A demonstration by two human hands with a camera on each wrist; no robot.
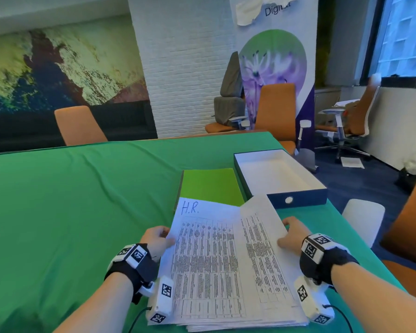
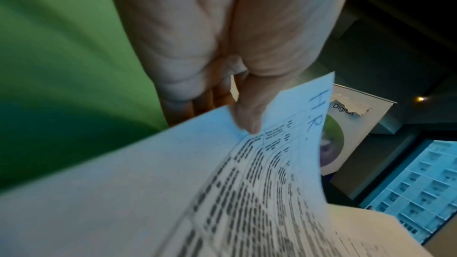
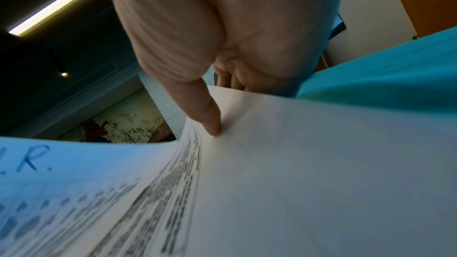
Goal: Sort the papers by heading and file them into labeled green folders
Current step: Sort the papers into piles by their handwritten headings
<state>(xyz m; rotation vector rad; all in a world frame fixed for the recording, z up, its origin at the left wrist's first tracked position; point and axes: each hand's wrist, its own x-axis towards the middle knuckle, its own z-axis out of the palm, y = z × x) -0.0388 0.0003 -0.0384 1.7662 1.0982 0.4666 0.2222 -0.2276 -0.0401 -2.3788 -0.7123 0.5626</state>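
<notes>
Printed "H.R." sheet (image 1: 202, 248) tops the paper stack (image 1: 238, 326); green folder (image 1: 209, 186) behind.

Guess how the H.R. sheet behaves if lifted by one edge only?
Probably floppy: the H.R. sheet already bows between left hand and right hand. Likely light, thumb-pinched. May slide off the paper stack.

Head view bright; wrist views dim, blurred.
</notes>
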